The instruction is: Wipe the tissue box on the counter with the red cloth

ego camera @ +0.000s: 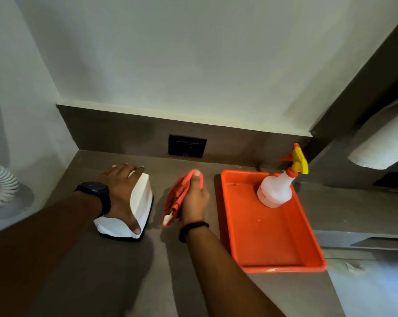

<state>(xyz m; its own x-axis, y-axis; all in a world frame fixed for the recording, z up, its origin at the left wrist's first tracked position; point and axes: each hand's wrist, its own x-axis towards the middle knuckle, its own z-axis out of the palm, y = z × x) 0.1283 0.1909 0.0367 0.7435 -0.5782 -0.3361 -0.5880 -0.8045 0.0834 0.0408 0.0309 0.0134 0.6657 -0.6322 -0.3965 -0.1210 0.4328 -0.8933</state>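
White tissue box (141,203), left of centre on the grey counter (129,271), is clamped under the left hand (120,191); the red cloth (182,193) is bunched in the closed right hand (194,202) just beside it. Tissue protruding at the near end could be snagged; the spray bottle (277,188) in the orange tray (273,239) at right could be knocked.

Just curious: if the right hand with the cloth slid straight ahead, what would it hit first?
Probably nothing on the counter; the right hand with the red cloth points at the back wall, near the socket. Depth is unclear.
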